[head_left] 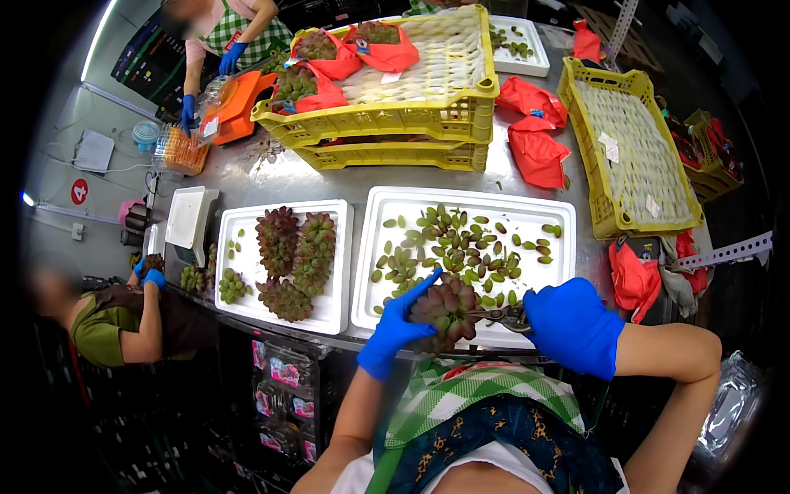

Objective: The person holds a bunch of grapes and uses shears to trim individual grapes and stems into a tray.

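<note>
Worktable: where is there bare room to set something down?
A bare strip of worktable separates the stacked yellow crates from the left tray and right tray. Crowded: the right tray's middle, with loose grapes; the left tray's centre and right, with bunches.

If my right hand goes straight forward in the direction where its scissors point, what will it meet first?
Most likely the bunch of grapes held in the left hand. The scissors in the right hand point left at it; whether their tips touch it is unclear.
</note>
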A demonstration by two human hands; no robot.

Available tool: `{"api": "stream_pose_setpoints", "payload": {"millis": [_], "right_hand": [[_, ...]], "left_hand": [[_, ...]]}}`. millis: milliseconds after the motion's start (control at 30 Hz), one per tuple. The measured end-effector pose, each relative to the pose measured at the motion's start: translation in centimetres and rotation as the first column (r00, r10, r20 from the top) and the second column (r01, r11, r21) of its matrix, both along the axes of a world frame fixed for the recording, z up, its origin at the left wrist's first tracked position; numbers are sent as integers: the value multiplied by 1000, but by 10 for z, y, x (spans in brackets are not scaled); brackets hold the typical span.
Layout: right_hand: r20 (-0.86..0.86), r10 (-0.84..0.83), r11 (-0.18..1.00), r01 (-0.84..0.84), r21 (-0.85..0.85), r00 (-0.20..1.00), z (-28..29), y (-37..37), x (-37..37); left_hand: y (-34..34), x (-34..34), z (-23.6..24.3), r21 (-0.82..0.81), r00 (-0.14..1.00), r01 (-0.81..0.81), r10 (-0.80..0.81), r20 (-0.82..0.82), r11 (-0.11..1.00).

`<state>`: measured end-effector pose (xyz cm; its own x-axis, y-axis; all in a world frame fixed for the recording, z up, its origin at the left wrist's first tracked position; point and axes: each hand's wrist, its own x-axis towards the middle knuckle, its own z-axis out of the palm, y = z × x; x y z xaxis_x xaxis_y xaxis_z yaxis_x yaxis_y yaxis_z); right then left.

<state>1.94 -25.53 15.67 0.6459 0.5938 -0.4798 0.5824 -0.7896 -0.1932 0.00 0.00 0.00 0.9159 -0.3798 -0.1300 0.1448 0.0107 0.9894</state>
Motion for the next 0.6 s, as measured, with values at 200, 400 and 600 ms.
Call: {"api": "stream_pose_setpoints", "payload": {"millis": [200, 400, 600], "right_hand": [[154, 32, 997, -43, 68, 988, -5, 3, -1], [204, 54, 999, -54, -9, 978, -5, 10, -6], [188, 63, 996, -74, 51, 980, -8, 7, -3]], "left_hand": [[2, 3, 2, -3, 998, -66, 66, 4, 998], [-1, 3, 4, 12, 998, -66, 66, -7, 998], [1, 1, -11, -10, 998, -62, 62, 18, 998]]}}
